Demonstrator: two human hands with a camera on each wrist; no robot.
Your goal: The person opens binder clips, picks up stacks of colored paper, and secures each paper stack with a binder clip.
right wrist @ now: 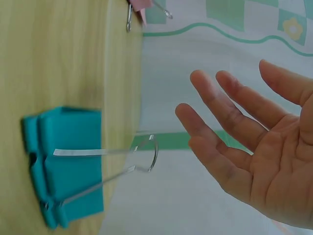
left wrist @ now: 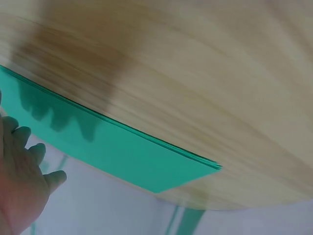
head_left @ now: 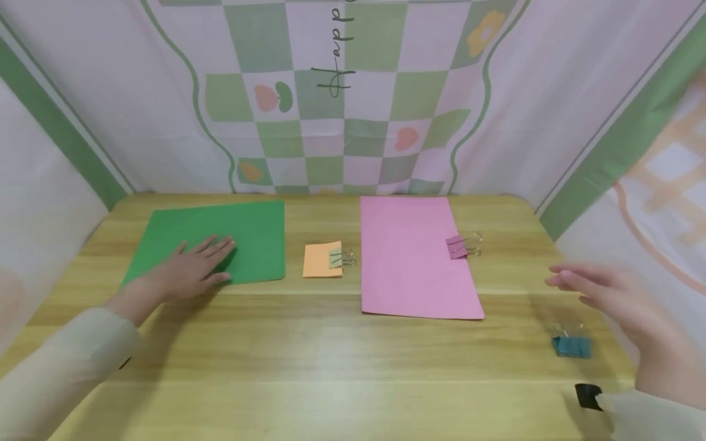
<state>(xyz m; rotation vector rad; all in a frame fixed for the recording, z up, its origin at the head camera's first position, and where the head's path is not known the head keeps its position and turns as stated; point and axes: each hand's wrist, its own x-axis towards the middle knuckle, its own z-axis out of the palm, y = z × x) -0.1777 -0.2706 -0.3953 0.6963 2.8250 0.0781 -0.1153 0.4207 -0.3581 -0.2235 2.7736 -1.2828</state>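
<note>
My left hand (head_left: 190, 269) is spread over a stack of green paper (head_left: 254, 245) at the left, its fingers straight. In the left wrist view, several sheet edges show along the side of the stack (left wrist: 146, 161), and the fingers cast shadows on it. At the right, my right hand (head_left: 623, 300) hovers in the air with loosely bent fingers and nothing in them. Closest to it is a teal binder clip (head_left: 572, 346) standing on the table, its wire handles (right wrist: 98, 152) pointing up. The right wrist view shows the fingers (right wrist: 225, 107) apart from this clip.
Mid-table lies a small orange paper pad (head_left: 320, 262) with a pale green binder clip (head_left: 336, 258) on its edge. Right of it, pink paper (head_left: 410, 263) carries a pink binder clip (head_left: 456, 247). A patterned curtain (head_left: 342, 122) hangs behind the wooden table (head_left: 309, 361).
</note>
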